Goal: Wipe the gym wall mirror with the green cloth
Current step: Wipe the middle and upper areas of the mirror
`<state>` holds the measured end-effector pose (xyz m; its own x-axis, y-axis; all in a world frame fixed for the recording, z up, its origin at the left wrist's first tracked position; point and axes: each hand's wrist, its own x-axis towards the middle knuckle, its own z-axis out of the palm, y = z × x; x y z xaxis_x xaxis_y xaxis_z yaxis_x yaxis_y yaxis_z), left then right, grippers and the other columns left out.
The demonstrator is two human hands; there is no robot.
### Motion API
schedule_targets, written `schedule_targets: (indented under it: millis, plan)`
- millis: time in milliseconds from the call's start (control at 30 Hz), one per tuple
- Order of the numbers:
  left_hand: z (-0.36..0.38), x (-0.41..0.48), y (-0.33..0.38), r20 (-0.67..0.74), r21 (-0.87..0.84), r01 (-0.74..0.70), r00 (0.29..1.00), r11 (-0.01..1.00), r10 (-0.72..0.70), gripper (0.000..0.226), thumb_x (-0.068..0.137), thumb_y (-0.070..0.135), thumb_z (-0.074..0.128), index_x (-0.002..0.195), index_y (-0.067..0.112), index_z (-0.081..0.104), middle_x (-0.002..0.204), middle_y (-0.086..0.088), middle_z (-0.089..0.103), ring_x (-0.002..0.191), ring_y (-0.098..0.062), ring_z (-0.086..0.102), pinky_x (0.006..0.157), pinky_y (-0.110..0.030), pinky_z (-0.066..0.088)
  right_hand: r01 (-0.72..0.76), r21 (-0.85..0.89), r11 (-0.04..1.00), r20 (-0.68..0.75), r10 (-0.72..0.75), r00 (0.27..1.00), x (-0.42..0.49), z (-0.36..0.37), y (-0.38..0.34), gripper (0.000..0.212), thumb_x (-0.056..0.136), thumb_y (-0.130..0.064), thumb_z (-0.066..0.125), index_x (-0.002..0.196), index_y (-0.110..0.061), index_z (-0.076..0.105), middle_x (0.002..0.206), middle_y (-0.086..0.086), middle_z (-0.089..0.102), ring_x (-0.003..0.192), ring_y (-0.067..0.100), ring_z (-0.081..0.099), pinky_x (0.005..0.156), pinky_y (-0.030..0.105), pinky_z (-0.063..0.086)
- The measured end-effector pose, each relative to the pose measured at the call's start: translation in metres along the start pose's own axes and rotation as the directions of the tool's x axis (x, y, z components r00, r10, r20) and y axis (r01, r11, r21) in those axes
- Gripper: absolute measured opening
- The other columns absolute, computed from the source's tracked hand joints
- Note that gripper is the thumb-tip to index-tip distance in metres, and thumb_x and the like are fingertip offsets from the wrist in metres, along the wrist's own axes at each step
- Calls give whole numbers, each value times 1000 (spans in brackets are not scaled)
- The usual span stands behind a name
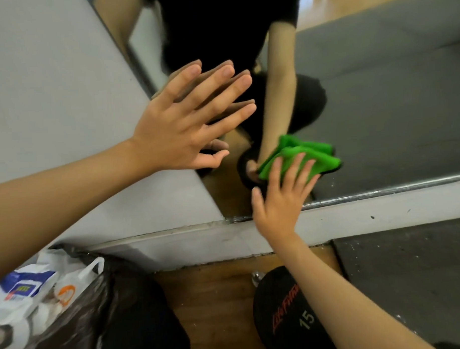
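My right hand (279, 198) presses the folded green cloth (314, 155) with straight fingers, low on the mirror (377, 104), just above its bottom frame (380, 190). My left hand (180, 124), fingers spread, seems to lean on the glass near the left edge. I'd use even pressure and overlapping strokes, then wipe away that palm's prints.

Looks like a gym: large metal-edged wall mirror (377, 104) reaching almost to the floor, black round rubber dumbbell (288, 316) marked 15 lying on brown wooden floor (214, 292), dark speckled rubber mat (410, 277) beside it.
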<state>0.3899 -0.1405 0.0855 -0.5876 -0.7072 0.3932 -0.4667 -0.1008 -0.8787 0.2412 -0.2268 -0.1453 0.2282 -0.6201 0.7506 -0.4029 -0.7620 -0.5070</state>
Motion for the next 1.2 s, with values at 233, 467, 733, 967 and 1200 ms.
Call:
schedule_targets:
  millis: [233,467,733,967,1200]
  plan:
    - [4,-1,0,-28,-22,9,1000,1000,-10,80,96,58,60,161,15,45,163,-15,44,150,-36,40,124,-53,23,1,-15,1000,-150,-3,989,44,-24,45,59,109,-39,27,162,-12,27,166,29,22,156,48,10,127,60,2]
    - [4,-3,0,-74,-71,10,997,997,-15,72,94,55,66,153,14,57,158,-12,52,144,-40,51,124,-54,25,-210,85,974,-156,221,963,34,-12,6,73,101,-39,39,161,-1,24,164,38,18,153,58,10,125,68,1]
    - [6,-4,0,-114,-58,0,993,998,-6,73,94,58,69,151,14,60,155,-11,56,143,-37,49,120,-54,28,328,-100,939,151,-312,938,-16,-4,57,53,106,-42,35,158,-30,36,169,3,20,156,25,12,130,47,-3]
    - [8,-5,-1,-117,-34,-8,993,999,4,73,94,59,66,152,15,58,156,-11,54,144,-37,46,123,-52,22,-497,168,852,-165,521,838,37,-20,63,83,97,-35,41,162,7,11,165,41,4,155,56,1,127,64,2]
    - [5,-4,0,-126,-45,-13,992,999,7,76,93,61,68,151,12,58,156,-14,54,144,-39,47,122,-53,25,-736,294,609,282,681,676,-26,2,-44,84,110,-38,42,162,-4,-15,169,26,-22,158,40,-19,131,50,1]
